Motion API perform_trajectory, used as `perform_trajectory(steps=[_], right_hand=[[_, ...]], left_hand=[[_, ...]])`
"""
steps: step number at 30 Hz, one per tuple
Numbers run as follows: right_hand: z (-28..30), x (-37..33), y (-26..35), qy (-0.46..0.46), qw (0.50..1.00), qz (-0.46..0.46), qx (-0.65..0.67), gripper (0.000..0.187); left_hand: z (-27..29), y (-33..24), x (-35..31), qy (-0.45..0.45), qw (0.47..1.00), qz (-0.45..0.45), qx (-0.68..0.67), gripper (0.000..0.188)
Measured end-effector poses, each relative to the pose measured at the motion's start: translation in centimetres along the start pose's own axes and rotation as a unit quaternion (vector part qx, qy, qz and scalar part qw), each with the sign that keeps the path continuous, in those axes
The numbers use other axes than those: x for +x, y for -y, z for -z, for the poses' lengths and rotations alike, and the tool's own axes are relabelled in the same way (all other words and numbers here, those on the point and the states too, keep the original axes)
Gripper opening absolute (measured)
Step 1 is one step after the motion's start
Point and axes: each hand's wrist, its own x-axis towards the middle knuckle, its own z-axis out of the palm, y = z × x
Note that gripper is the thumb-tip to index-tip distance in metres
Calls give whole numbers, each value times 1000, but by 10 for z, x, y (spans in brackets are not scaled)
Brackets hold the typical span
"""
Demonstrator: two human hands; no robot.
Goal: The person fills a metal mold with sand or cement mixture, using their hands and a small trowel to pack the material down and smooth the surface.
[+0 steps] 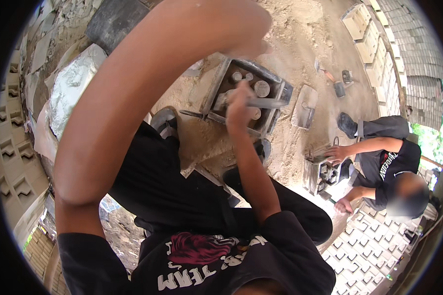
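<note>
A wooden mould box stands on the sandy ground in front of me, with round, pale cylinders in it. My right hand is over the box, its fingers closed around a long, flat grey tool that reaches across to the right edge. Motion blurs the tool, and I cannot make out its exact kind. My left arm crosses the upper left of the view. Beyond the box, my left hand is raised and smeared by motion, its fingers mostly hidden.
To the right a co-worker crouches, hands at a patterned block mould. A shallow tray and a small trowel lie between us. Pale blocks line the far right; a white powder heap is on the left.
</note>
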Motion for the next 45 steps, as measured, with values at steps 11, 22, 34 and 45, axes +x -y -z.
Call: perform_trajectory(steps=[11,22,34,45], right_hand=[[1,-14,4,62,989,-135,-16,50],[13,-9,32,157,986,-42,-25,45],[30,8,33,343,934,21,-98,46],[47,11,67,437,899,-13,31,40]], left_hand=[[-10,11,-1,-10,1000,1,-3,28],[-6,-14,-29,-116,993,-11,6,37],[2,7,-6,-13,991,98,96,44],[20,-52,-10,10,971,193,139,57]])
